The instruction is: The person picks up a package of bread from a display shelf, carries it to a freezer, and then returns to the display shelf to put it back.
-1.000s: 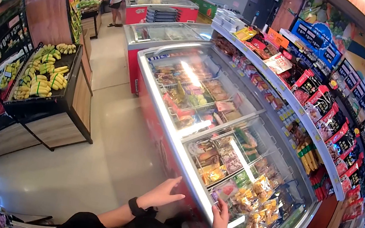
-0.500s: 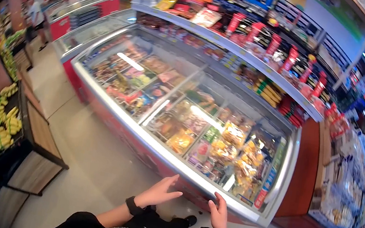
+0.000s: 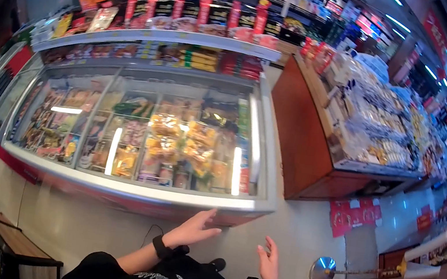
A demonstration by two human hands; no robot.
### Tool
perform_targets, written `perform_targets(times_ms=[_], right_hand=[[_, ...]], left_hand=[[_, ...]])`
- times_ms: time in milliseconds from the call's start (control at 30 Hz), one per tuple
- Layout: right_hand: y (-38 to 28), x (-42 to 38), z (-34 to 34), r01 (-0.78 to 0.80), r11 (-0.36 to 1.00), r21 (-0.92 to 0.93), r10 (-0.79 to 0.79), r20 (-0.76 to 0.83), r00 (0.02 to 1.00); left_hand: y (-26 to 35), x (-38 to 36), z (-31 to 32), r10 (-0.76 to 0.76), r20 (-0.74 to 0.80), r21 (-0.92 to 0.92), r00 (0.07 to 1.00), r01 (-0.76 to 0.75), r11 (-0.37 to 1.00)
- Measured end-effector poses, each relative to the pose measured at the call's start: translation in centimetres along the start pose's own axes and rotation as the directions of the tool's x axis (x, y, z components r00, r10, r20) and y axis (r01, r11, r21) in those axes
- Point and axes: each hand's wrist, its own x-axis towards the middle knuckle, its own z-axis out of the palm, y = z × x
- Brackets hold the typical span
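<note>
**Empty hands before the freezer chest**

Both hands hover with fingers spread, holding nothing: the left hand [image 3: 194, 231] just short of the freezer chest [image 3: 128, 187] rim, the right hand [image 3: 269, 265] over the floor. Beyond the glass lie packaged frozen foods [image 3: 180, 138]; farther back, a stocked shelf [image 3: 158, 36].

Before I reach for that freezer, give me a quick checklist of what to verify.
1. Left hand empty: ok, open, fingers spread.
2. Right hand empty: ok, open, holding nothing.
3. Hands touching the chest freezer: not ok; both hover short of its front rim.
4. Glass lid shut: cannot tell, glare hides the seams.
5. Yellow packs visible inside: ok.
6. Floor beside the freezer free: ok.
</note>
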Motion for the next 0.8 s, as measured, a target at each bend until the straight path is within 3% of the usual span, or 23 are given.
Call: perform_targets(times_ms=[333, 633, 800], right_hand=[[6.9, -0.1, -15.7, -0.03, 0.999, -0.043, 0.015, -0.313, 0.95], [10.1, -2.0, -21.8, -0.099, 0.988, 0.116, 0.144, -0.488, 0.861], [12.3, -0.6, -23.2, -0.216, 0.961, 0.174, 0.271, -0.424, 0.864]], left_hand=[[4.4, 9.8, 14.9, 0.09, 0.259, -0.008, 0.962, -0.091, 0.996], [8.8, 14.8, 23.6, 0.059, 0.53, -0.004, 0.846, -0.067, 0.998], [10.4, 18.4, 27.0, 0.16, 0.667, -0.113, 0.728, -0.114, 0.987]])
